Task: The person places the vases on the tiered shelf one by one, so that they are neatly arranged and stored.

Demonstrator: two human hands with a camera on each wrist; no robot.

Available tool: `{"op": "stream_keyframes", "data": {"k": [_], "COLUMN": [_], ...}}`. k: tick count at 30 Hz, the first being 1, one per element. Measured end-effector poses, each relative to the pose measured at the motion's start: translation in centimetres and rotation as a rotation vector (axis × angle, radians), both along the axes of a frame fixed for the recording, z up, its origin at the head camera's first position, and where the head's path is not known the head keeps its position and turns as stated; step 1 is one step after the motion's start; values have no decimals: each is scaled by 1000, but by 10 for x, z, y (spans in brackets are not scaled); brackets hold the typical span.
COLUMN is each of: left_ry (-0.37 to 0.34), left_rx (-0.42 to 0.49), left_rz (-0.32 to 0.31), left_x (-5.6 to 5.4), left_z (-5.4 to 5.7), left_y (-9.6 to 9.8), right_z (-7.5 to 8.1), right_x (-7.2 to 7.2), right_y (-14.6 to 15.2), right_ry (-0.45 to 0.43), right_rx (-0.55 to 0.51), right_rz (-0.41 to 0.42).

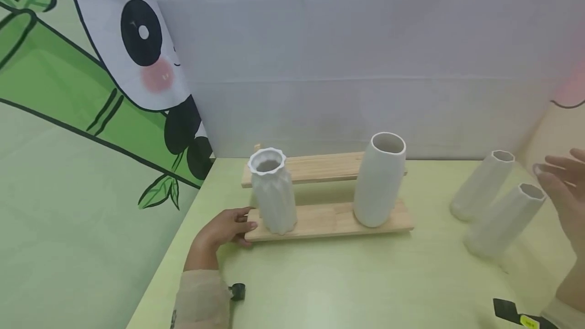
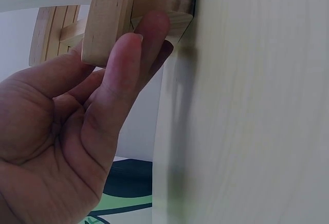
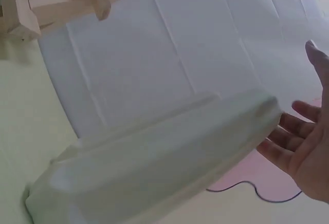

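A two-step wooden rack (image 1: 329,220) stands on the table. My left hand (image 1: 224,228) grips the left end of its lower board; in the left wrist view the fingers bend about the board's wooden end (image 2: 105,34). On that board stand a white fluted vase (image 1: 274,197) at the left and a smooth white vase (image 1: 380,182) at the right. Two more white vases, a rear one (image 1: 480,187) and a front one (image 1: 502,225), stand at the right. My right hand (image 1: 564,192) is beside them, fingers spread; in the right wrist view its fingertips are close to a vase's rim (image 3: 275,103). Contact there is unclear.
The pale green table (image 1: 320,278) meets a white cloth backdrop (image 1: 365,65) just behind the rack. At the left hangs a panda-and-bamboo print (image 1: 141,80). A black strap piece (image 1: 237,291) shows at my left wrist.
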State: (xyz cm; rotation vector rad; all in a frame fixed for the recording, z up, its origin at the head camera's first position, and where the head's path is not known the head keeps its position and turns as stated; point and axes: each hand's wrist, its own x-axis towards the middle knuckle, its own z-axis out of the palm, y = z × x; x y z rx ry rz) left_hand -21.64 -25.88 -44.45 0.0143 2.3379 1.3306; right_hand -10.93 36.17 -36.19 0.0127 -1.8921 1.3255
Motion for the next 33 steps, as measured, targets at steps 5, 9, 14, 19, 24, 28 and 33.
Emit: {"op": "stream_keyframes", "data": {"k": [5, 9, 14, 19, 24, 28, 33], "left_ry": [-10, -3, 2, 5, 11, 12, 16], "left_rx": [-6, -33, -41, -39, -30, -11, -6], "left_rz": [16, 12, 12, 18, 19, 18, 25], "left_x": [3, 3, 2, 2, 2, 2, 2], "left_z": [-1, -1, -1, -1, 1, 1, 2], "left_y": [0, 1, 3, 4, 6, 7, 8], "right_z": [-24, -32, -33, -29, -29, -29, -26], "right_x": [-7, -10, -12, -14, -17, -20, -21], "right_y": [22, 27, 29, 29, 28, 27, 22], "right_ry": [-30, -158, -335, -440, -442, -434, -427], "right_rx": [-64, 11, 252, 264, 234, 200, 254], "right_rz": [412, 468, 382, 427, 417, 377, 347]}}
